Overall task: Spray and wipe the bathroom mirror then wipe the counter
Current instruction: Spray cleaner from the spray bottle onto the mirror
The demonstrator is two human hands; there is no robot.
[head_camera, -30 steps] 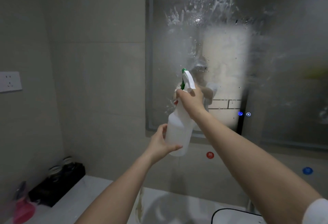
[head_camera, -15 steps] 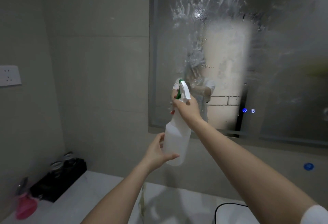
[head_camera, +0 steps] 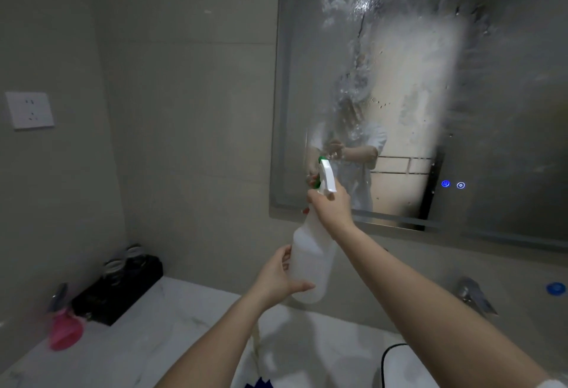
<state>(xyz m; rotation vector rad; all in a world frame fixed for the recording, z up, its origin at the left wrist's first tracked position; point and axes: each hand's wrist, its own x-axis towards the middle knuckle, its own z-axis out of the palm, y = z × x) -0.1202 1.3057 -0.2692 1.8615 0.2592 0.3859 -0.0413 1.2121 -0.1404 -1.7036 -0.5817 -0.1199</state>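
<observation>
Head view: spray bottle [head_camera: 310,264] is held up at the lower left edge of the mirror [head_camera: 507,95], nozzle towards the glass. Right hand [head_camera: 332,206] grips the neck at the trigger; left hand [head_camera: 276,280] is wrapped round the base. Over the last second the bottle has sunk from the lower glass to the frame line. Foam and runs cover the upper centre. Judgement: spraying looks near done and wiping has not begun. Bench [head_camera: 138,341] lies below.
</observation>
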